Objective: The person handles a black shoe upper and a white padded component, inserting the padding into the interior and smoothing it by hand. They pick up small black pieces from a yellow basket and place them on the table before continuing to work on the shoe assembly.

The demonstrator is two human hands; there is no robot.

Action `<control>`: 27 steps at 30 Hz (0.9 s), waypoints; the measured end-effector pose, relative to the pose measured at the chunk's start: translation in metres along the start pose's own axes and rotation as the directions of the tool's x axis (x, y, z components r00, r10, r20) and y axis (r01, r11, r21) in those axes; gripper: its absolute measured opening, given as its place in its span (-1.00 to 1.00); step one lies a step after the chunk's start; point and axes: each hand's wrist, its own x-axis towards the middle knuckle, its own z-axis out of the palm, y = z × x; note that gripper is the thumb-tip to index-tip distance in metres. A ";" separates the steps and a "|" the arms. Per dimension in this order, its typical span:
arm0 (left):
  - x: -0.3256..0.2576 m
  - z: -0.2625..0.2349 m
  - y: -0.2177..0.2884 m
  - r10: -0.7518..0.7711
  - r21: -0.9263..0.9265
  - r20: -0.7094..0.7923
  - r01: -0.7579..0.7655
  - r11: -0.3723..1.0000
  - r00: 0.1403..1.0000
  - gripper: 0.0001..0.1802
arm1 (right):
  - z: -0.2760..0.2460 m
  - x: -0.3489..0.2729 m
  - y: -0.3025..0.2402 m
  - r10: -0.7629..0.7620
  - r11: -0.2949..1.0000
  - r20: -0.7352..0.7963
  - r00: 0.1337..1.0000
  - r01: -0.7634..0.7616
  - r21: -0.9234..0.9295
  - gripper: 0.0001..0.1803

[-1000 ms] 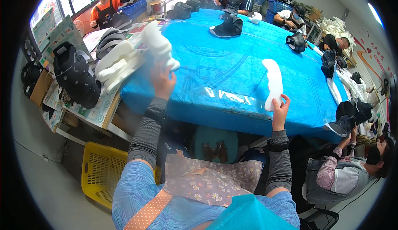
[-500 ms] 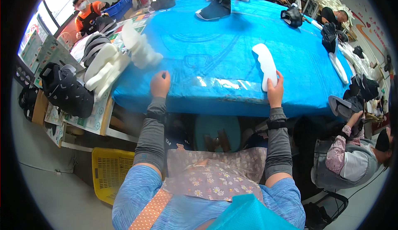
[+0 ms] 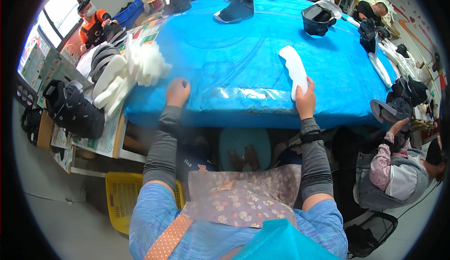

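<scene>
My right hand holds the near end of a flat white piece, foot-shaped with one wavy edge, just over the blue-covered table. The thumb lies on top of the piece. At the table's near left, my left hand is closed in a fist; whether anything is inside is hidden. Just beyond it stands a loose stack of similar white pieces, partly hazy. More long white pieces lean beside the stack on the side table.
A black shoe upper stands toward the far edge, another at far right. A large black shoe sits on the left side table, above a yellow basket. A person sits close on my right; others work around the table.
The white stack at left has shifted left and looks more upright. A black shoe upper lifted at the far side is gone from there; the one at far right has turned. My grip stays the same.
</scene>
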 end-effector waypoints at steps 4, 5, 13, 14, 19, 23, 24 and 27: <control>0.061 -0.010 0.037 0.032 0.173 0.391 -0.108 0.979 0.920 -0.60 | 0.001 -0.003 -0.002 -0.003 0.994 -0.014 1.000 0.002 -0.114 -0.41; 0.079 -0.005 0.053 0.070 0.184 0.458 -0.171 0.968 0.886 -0.57 | 0.000 -0.003 -0.001 -0.022 0.992 -0.029 0.999 0.018 -0.128 -0.41; 0.227 0.095 0.073 0.234 -0.218 0.518 -0.137 0.966 0.823 -0.52 | 0.008 0.001 -0.011 0.006 0.988 -0.035 0.999 -0.012 -0.155 -0.38; 0.238 0.113 0.082 0.213 -0.064 0.494 -0.208 0.976 0.843 -0.50 | 0.006 0.002 -0.007 -0.012 0.987 -0.035 0.999 0.006 -0.158 -0.38; 0.276 0.183 0.131 0.170 0.317 0.519 -0.374 0.872 0.838 -0.53 | -0.002 0.002 -0.002 -0.015 0.981 -0.058 0.998 0.004 -0.192 -0.40; 0.307 0.226 0.133 0.142 0.436 0.522 -0.407 0.803 0.841 -0.45 | -0.001 0.000 -0.010 -0.060 0.984 -0.069 0.996 0.047 -0.174 -0.42; 0.315 0.234 0.126 0.167 0.458 0.478 -0.406 0.791 0.863 -0.45 | 0.001 0.000 -0.012 -0.079 0.983 -0.068 0.995 0.067 -0.172 -0.42; 0.329 0.259 0.129 0.076 0.413 0.491 -0.309 0.857 0.868 -0.40 | 0.002 -0.001 -0.013 -0.084 0.979 -0.066 0.994 0.070 -0.192 -0.41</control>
